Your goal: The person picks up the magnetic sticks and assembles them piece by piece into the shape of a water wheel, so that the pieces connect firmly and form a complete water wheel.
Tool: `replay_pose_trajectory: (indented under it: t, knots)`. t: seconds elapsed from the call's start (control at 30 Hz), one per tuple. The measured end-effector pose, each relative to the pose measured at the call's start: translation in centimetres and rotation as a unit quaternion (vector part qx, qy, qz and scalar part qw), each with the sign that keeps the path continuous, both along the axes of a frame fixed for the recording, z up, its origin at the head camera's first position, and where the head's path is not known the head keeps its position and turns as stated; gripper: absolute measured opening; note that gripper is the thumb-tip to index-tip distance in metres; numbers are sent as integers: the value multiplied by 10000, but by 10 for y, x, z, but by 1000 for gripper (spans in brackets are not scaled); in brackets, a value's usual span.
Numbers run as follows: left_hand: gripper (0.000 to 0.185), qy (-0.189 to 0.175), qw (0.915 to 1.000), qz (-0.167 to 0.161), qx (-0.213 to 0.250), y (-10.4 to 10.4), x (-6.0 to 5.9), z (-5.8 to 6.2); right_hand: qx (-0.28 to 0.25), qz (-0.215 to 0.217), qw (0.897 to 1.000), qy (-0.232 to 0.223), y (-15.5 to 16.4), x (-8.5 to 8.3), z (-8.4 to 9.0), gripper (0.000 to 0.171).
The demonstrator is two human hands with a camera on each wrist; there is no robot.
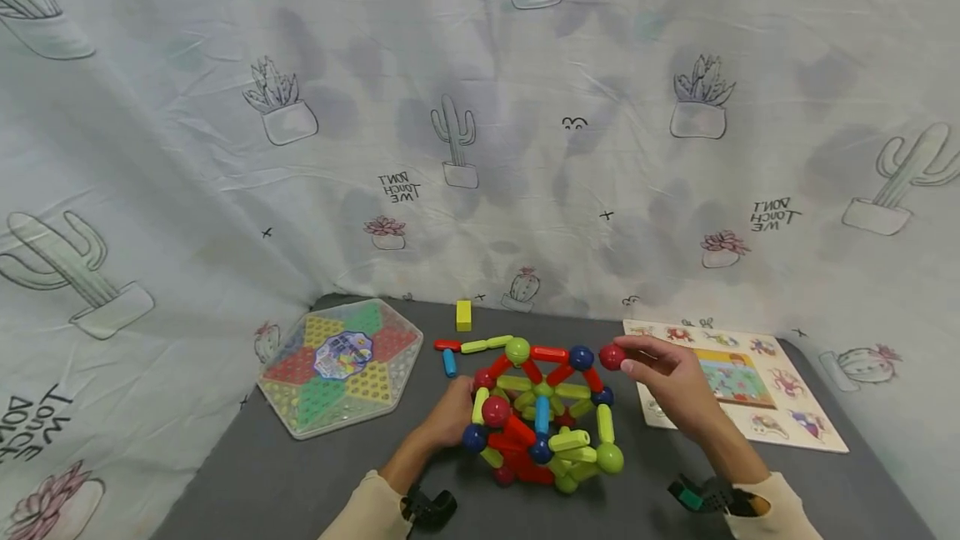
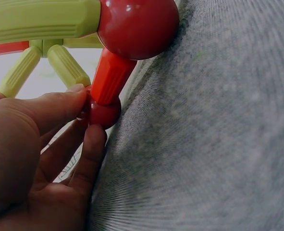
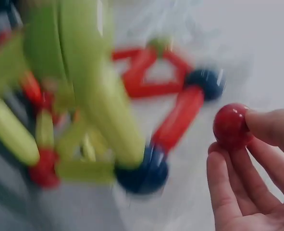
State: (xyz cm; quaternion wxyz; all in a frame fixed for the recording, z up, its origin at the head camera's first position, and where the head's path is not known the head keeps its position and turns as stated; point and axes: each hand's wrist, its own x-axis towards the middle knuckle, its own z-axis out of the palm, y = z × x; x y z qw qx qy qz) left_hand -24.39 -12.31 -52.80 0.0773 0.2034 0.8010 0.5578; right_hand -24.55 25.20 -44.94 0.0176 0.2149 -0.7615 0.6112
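Note:
A structure of magnetic rods and balls (image 1: 542,413) in red, yellow-green and blue stands on the dark table in the head view. My left hand (image 1: 452,415) is at its left side. In the left wrist view, the thumb and fingers pinch a red ball (image 2: 104,113) joined to a red rod (image 2: 113,77). My right hand (image 1: 675,377) pinches a loose red ball (image 3: 232,126) between thumb and fingers, just right of the structure's upper dark blue ball (image 1: 581,358). A small gap separates them. The structure is blurred in the right wrist view.
Loose rods, red (image 1: 447,345), yellow-green (image 1: 474,347) and blue (image 1: 449,362), lie behind the structure, near a yellow block (image 1: 463,316). A hexagonal Chinese checkers box (image 1: 296,422) lies left. A sea-animal puzzle board (image 1: 813,437) lies right. A cactus-print curtain (image 1: 480,257) hangs behind.

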Motion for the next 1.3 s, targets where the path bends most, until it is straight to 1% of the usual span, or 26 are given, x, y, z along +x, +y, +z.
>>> replay_pose_trajectory:
  t: [0.1,0.2,0.3,0.37,0.47,0.57,0.7,0.8,0.87,0.93,1.03,1.1,1.13,1.23,1.3]
  knots:
    - [7,-5,10000,34,-20,-1,1,0,-251,539,9982,61,-2,27,13,31]
    - [7,7,10000,39,-70,-1,1,0,-425,1105,9930,42,-5,48,18,32]
    - [7,12,9999,47,-109,-2,1,1,-532,1534,9867,-84,-10,60,17,33]
    - [9,60,9999,47,-111,-2,2,1,-528,1656,9845,-250,-13,64,14,32]
    - [11,179,9998,10,-98,-2,1,0,-428,1590,9857,-359,-16,66,10,32]
    - [11,210,9997,-66,-83,-2,1,-1,-361,1467,9879,-340,-17,67,7,32]
    - [10,120,9999,-9,-112,-1,1,0,-376,1452,9882,-301,-17,68,6,33]
    - [10,122,9998,58,-110,-1,1,1,-394,1293,9905,-241,-15,67,6,32]
    - [10,156,9998,29,-76,-1,0,1,-436,1015,9938,-151,-10,65,3,31]
    - [10,171,9998,-38,8,0,1,1,-428,632,9971,-72,-4,62,-3,27]
    - [14,201,9997,-138,52,1,1,1,-282,213,9993,-144,9,54,-17,24]
    - [16,208,9996,-200,62,2,1,0,-30,209,9992,-346,14,49,-30,27]
    - [16,251,9993,-243,89,2,2,0,101,308,9984,-462,15,47,-37,30]
    - [13,271,9995,-188,-28,3,3,-1,513,654,9939,-719,10,41,-55,42]
    - [10,248,9995,-112,-131,5,4,0,711,723,9915,-816,1,38,-63,45]
